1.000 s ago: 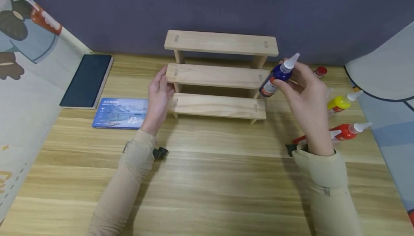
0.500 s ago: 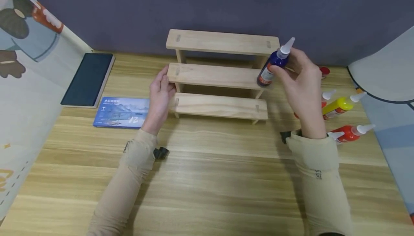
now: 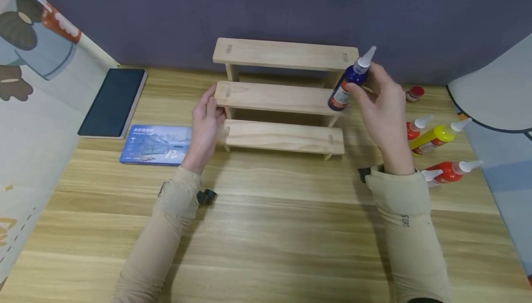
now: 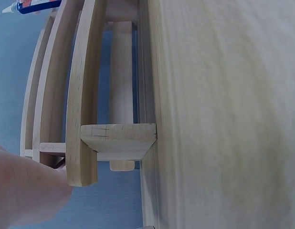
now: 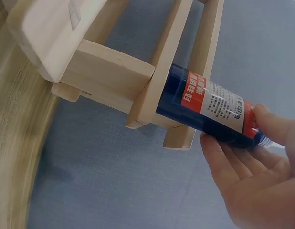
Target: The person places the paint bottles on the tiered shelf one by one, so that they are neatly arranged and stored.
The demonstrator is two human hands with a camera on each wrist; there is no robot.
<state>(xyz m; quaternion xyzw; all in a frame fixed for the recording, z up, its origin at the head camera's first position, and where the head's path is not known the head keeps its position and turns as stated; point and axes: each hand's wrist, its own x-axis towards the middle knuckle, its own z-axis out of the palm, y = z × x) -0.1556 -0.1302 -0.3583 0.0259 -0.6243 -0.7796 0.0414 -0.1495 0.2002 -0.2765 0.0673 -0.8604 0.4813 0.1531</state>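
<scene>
A dark blue squeeze bottle with a white pointed nozzle and a red-and-white label (image 3: 348, 84) is held by the right hand (image 3: 384, 109), the thumb and fingers curled round its upper body, as the right wrist view shows plainly. The bottle is tilted, nozzle up and to the right, with its base at the right end of the middle step of the three-tiered pale wooden stepped rack (image 3: 282, 97); in the right wrist view the base is seen against the edge of that step, though whether it already rests on the board cannot be told. The left hand (image 3: 205, 123) is laid against the left end of the rack, its fingers relaxed and touching the middle step, nothing being gripped.

The step in hand is judged to be the setting of the blue bottle on the rack while the rack is steadied. The next move would call for the bottle to be brought upright and its base seated flat on the board before the grip is eased.

On the wooden table (image 3: 266, 229), to the right, lie a yellow bottle (image 3: 436, 136), an orange-red bottle (image 3: 450, 171) and further red ones (image 3: 414, 93). To the left lie a blue printed box (image 3: 155, 144) and a dark flat pad (image 3: 112, 102).
</scene>
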